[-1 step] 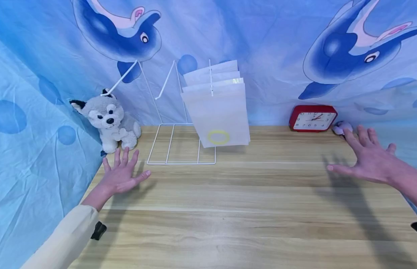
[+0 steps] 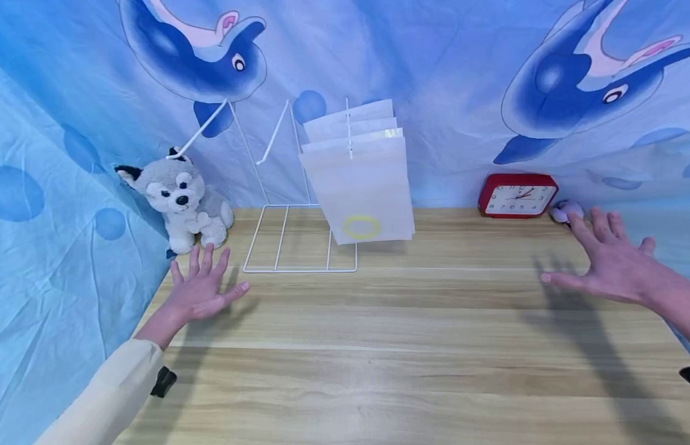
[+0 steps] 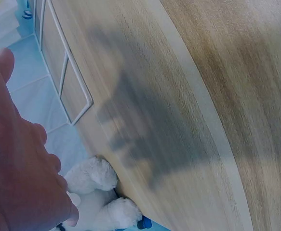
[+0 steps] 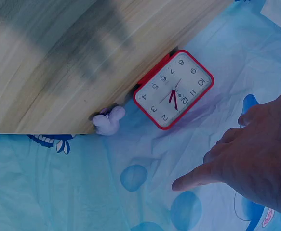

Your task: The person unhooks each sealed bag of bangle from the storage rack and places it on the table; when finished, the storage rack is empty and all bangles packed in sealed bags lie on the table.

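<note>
My left hand (image 2: 200,290) hovers over the left of the table, fingers spread and holding nothing. Nearest to it are a grey-and-white plush husky (image 2: 180,199) and a white wire rack (image 2: 300,271) with upright hooked arms. Several white paper sheets or bags (image 2: 358,185) hang from the rack's right arm; the front one bears a yellow oval. On the right, my right hand (image 2: 614,266) is spread in the air with nothing in it. Just beyond its fingers lies a small lilac thing (image 2: 559,213), partly hidden in the head view, beside a red alarm clock (image 4: 173,90).
The wooden table (image 2: 367,346) spreads between both hands. Blue cloth (image 2: 433,74) printed with dolphins hangs behind it and along the left side. Two of the rack's hooked arms, at left and middle, carry nothing.
</note>
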The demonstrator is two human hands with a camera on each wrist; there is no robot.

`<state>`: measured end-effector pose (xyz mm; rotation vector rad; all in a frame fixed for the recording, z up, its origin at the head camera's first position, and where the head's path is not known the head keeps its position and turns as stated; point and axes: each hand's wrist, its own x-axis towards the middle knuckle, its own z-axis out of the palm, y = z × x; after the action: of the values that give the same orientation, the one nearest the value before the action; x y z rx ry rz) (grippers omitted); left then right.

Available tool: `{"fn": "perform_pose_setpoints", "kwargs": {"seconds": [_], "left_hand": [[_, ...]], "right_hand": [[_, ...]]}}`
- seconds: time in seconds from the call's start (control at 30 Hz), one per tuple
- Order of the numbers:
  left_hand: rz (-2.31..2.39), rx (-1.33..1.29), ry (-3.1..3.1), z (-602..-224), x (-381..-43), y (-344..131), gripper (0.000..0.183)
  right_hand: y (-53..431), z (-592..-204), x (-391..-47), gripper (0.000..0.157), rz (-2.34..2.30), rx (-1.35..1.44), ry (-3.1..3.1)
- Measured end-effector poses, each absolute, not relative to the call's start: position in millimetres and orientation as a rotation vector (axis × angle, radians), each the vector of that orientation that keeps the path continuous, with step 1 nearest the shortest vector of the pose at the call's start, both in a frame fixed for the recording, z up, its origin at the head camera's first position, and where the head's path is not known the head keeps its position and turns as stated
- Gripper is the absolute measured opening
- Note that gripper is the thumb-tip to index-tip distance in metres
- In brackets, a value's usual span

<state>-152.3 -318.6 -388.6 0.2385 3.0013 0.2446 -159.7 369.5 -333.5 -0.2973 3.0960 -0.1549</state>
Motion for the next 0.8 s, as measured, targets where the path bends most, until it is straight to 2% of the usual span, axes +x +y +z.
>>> {"fn": "perform_pose_setpoints", "kwargs": {"seconds": [0.23, 0.43, 0.63, 0.8], "left_hand": [[0.316, 0.239, 2.957, -390, -161, -319, 0.092], [0.545, 0.3, 2.925, -408, -193, -313, 0.084], [0.6, 0.257, 2.898, -432, -219, -302, 0.097], [0.579, 0.219, 2.894, -431, -228, -300, 0.105]], "right_hand": [[361, -332, -164, 0.124, -0.156, -0.339, 3.046], [350, -339, -166, 0.116, -0.269, -0.519, 2.974], [323, -350, -163, 0.112, -0.356, -0.657, 2.918], [301, -348, -165, 0.109, -0.406, -0.734, 2.91]]}}
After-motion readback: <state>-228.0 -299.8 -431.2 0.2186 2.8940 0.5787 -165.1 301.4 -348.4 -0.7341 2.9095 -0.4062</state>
